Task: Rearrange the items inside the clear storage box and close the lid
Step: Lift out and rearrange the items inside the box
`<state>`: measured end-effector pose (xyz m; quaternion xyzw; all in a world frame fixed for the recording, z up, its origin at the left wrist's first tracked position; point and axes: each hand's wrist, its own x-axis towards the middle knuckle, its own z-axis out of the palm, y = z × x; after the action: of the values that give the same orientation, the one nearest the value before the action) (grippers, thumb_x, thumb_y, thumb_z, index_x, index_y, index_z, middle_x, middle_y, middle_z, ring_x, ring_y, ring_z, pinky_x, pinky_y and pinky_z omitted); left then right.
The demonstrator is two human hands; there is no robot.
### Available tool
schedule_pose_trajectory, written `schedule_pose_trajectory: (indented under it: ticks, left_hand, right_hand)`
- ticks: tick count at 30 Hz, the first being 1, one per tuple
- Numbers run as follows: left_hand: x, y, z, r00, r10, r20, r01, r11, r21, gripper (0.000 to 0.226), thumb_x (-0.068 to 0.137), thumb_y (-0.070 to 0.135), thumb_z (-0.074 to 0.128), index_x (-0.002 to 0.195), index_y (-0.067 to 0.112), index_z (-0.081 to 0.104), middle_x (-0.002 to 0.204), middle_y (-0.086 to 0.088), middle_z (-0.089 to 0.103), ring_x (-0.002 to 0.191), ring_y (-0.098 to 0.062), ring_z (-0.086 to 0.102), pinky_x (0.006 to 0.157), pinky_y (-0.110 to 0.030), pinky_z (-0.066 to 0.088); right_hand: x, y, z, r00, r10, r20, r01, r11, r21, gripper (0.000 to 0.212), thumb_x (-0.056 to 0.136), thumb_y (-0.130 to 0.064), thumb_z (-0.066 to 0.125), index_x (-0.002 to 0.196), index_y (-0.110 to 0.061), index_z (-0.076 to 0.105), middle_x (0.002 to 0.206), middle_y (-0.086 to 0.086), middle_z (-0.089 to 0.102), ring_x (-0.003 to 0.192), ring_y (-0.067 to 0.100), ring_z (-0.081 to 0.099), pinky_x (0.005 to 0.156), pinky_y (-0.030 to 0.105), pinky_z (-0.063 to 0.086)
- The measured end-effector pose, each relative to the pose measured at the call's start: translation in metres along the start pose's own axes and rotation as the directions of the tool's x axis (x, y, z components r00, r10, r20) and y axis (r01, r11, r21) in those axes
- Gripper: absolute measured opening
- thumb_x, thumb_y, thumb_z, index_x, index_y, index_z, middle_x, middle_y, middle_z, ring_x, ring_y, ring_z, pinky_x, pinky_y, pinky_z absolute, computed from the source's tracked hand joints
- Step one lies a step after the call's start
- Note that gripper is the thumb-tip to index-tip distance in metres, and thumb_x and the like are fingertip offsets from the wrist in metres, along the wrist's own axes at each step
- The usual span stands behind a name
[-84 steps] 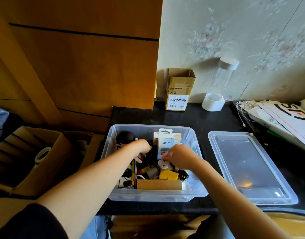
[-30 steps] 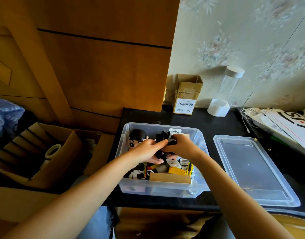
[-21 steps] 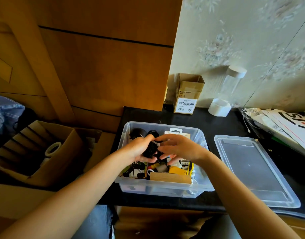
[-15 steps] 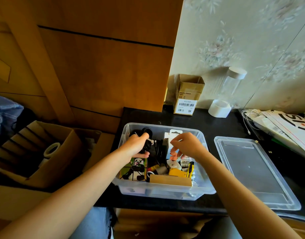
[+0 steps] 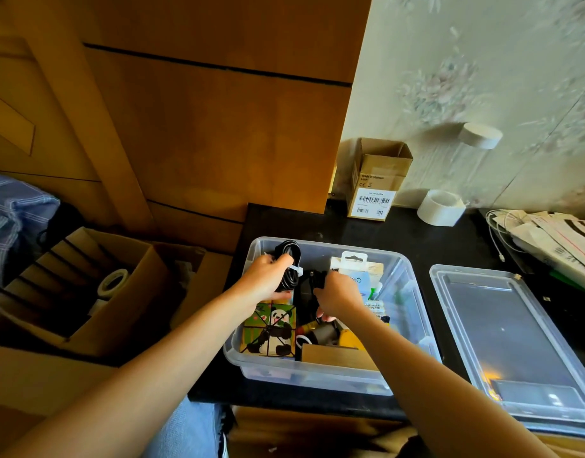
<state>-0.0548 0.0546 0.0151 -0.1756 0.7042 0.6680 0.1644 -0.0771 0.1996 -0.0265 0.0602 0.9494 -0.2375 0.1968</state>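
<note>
The clear storage box [image 5: 413, 312] stands open on the black table. My left hand [image 5: 266, 280] grips a coiled black cable [image 5: 289, 261] bound with a white tie, held over the box's far left corner. My right hand [image 5: 337, 297] is curled round a black item [image 5: 312, 282] in the box's middle; what it is I cannot tell. A panda picture box [image 5: 273, 328], a yellow item [image 5: 349, 338], a brown box [image 5: 334, 357] and a white packet [image 5: 354, 271] lie inside. The clear lid [image 5: 502, 328] lies flat to the right of the box.
A small cardboard box [image 5: 377, 180], a white tape roll [image 5: 441, 208] and a clear jar [image 5: 469, 163] stand at the wall. Papers and white cables [image 5: 549, 239] lie at the right. An open carton with tape [image 5: 86, 289] sits on the left, below table level.
Both hands came apart from the black bundle. My left hand moved the coiled cable toward the far left corner; my right hand went down into the box's middle, uncovering the panda box.
</note>
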Motion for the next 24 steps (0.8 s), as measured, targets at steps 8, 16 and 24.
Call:
schedule_pose_trajectory:
  ticks: [8,16,24]
  left_hand:
    - [-0.001,-0.005,0.002,0.999,0.042,-0.003,-0.042,0.999,-0.016,0.021,0.094,0.027,0.053,0.111,0.016,0.05,0.119,-0.007,0.05,0.108,-0.028,0.059,0.069,-0.027,0.058]
    - [0.001,-0.022,0.004,0.946,0.321,-0.053,-0.311,0.94,0.143,0.016,0.096,0.028,0.05,0.11,0.021,0.054,0.094,0.008,0.061,0.087,-0.004,0.058,0.068,-0.017,0.051]
    - [0.003,-0.044,0.003,0.924,0.38,0.046,-0.381,0.899,0.217,0.018,0.097,0.031,0.048,0.114,0.03,0.053,0.108,0.01,0.062,0.102,-0.005,0.056,0.08,-0.021,0.043]
  right_hand:
    - [-0.007,0.007,0.006,0.991,-0.083,-0.107,0.078,0.996,-0.053,0.028,0.097,-0.026,0.047,0.098,-0.002,0.062,0.094,0.014,0.069,0.084,0.027,0.065,0.073,0.031,0.053]
    - [-0.037,0.035,-0.035,0.938,-0.342,-0.051,0.342,0.94,0.0,0.021,0.093,-0.016,0.05,0.094,-0.01,0.07,0.084,0.004,0.073,0.065,0.014,0.067,0.064,0.022,0.053]
    - [-0.044,0.02,-0.019,0.786,-0.439,0.435,0.553,0.814,-0.179,0.039,0.095,-0.003,0.042,0.128,-0.016,0.058,0.129,0.0,0.058,0.106,0.005,0.056,0.082,0.009,0.036]
